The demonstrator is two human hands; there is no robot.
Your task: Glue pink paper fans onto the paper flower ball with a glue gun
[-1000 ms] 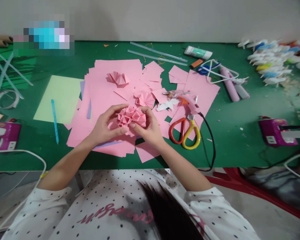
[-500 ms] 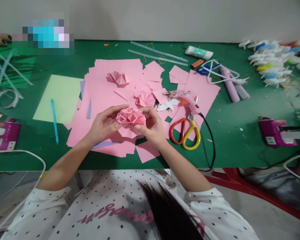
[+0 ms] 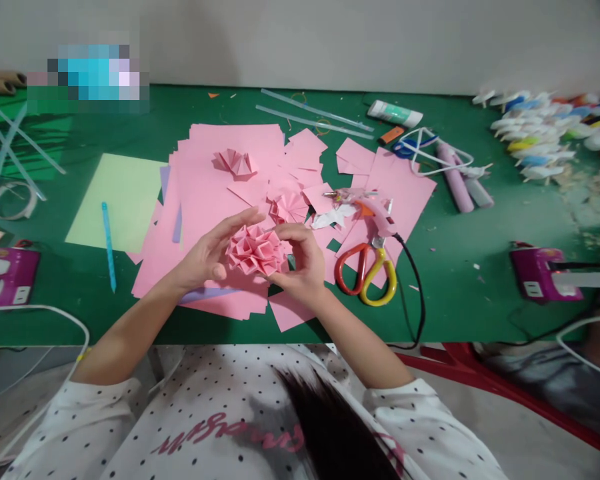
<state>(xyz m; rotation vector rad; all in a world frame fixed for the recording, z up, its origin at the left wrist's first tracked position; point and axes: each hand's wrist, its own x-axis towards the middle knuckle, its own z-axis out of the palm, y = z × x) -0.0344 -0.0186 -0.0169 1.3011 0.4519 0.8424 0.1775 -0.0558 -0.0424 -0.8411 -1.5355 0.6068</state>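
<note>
In the right hand (image 3: 308,265) sits a pink paper ball (image 3: 256,251).

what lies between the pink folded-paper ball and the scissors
In the head view, the right hand, gripping the pink folded-paper ball, then some pink paper before the scissors.

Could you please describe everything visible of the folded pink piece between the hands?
The folded pink piece looks like paper: a rounded cluster of sharp creases and angular pockets. The right hand holds its right side; the left hand curves open beside its left. It is over pink sheets; its underside is hidden.
</note>
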